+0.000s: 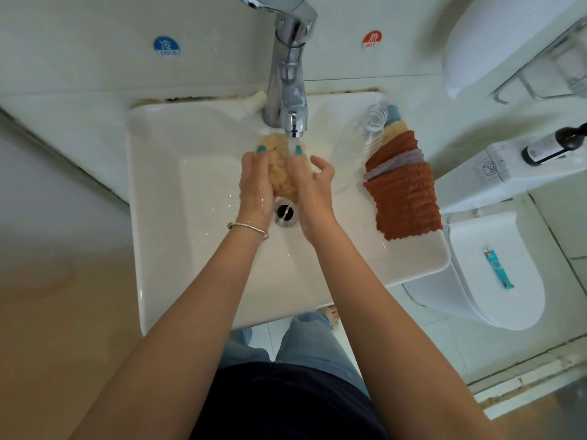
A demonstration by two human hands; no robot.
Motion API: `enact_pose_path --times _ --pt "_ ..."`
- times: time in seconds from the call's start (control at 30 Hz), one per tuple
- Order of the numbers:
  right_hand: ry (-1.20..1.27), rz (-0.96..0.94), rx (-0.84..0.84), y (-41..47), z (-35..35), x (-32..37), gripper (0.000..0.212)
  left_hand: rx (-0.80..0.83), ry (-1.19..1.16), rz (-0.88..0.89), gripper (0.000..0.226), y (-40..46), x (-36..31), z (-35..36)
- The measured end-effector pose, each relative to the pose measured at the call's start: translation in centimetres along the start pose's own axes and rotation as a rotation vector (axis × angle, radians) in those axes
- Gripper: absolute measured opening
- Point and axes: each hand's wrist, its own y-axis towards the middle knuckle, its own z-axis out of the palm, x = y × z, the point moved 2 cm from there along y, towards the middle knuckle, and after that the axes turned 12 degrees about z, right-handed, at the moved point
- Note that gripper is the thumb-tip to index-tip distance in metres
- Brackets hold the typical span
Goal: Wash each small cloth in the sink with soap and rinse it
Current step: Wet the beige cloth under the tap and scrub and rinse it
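Observation:
A wet beige cloth [281,173] is bunched between my two hands over the white sink [178,217], right under the chrome tap [287,74]. Water runs from the spout onto the cloth and down toward the drain [286,212]. My left hand [255,182] grips the cloth's left side, thumb curled over its top. My right hand [314,185] grips its right side. A stack of small cloths [401,188], brown on top with lilac, cream and blue ones behind, lies on the sink's right ledge.
A clear plastic bottle [370,131] lies on the ledge beside the cloth stack. A small tube [252,101] lies behind the tap. A toilet [495,274] with a tube on its lid stands to the right, with a dark pump bottle [552,146] on its cistern.

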Motion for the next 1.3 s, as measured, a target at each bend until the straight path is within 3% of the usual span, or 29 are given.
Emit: enact_pose_path --times 0.07,0.2,0.33,0.43,0.57,0.63,0.77,0.87,0.97,1.07,1.13,1.3 --pt "0.038 0.091 0.061 -0.8 0.2 -1.0 0.060 0.046 -0.009 0.027 0.022 -0.6 0.4 -0.2" --pt "-0.036 -0.038 -0.009 -1.3 -0.8 -1.2 0.013 0.050 0.100 0.102 0.024 -1.1 -0.2 -1.6" --pt "-0.158 -0.169 -0.051 -0.8 -2.0 -0.3 0.005 0.146 -0.051 -0.041 0.027 -0.7 -0.5 -2.9" --pt "-0.199 -0.256 -0.004 -1.2 -2.3 0.1 0.006 0.275 0.022 -0.135 0.033 -0.8 -0.5 -2.6" --pt "-0.127 -0.212 0.022 -1.3 -2.7 0.3 0.011 0.177 0.076 -0.048 0.016 -0.7 -0.6 -2.5" --pt "-0.107 -0.204 0.005 -1.1 -2.8 0.2 0.015 0.183 0.046 -0.026 0.027 -0.5 -1.0 -2.6" --pt "-0.161 -0.291 0.050 -0.9 -1.5 0.2 0.006 0.249 -0.011 -0.094 0.025 -0.3 -1.3 -3.0" --pt "-0.109 -0.187 0.120 -0.9 -0.2 0.1 0.015 0.224 0.049 -0.036 0.013 -0.2 -1.1 -4.0" --pt "-0.020 -0.205 -0.012 -0.3 -0.7 -0.1 0.026 0.166 0.056 0.024 0.014 0.0 -1.0 -4.7" --pt "-0.069 -0.254 -0.084 -0.2 -1.6 -0.3 0.009 0.208 0.038 -0.011 0.018 -0.5 -0.8 -3.5" --pt "-0.120 -0.257 -0.090 0.0 -2.1 -0.3 0.011 0.205 0.046 -0.009 0.024 -1.0 -0.6 -2.7" --pt "0.003 -0.080 0.071 -0.2 -1.4 -0.6 0.022 0.217 0.015 0.076 0.017 -1.5 -0.2 -1.9"
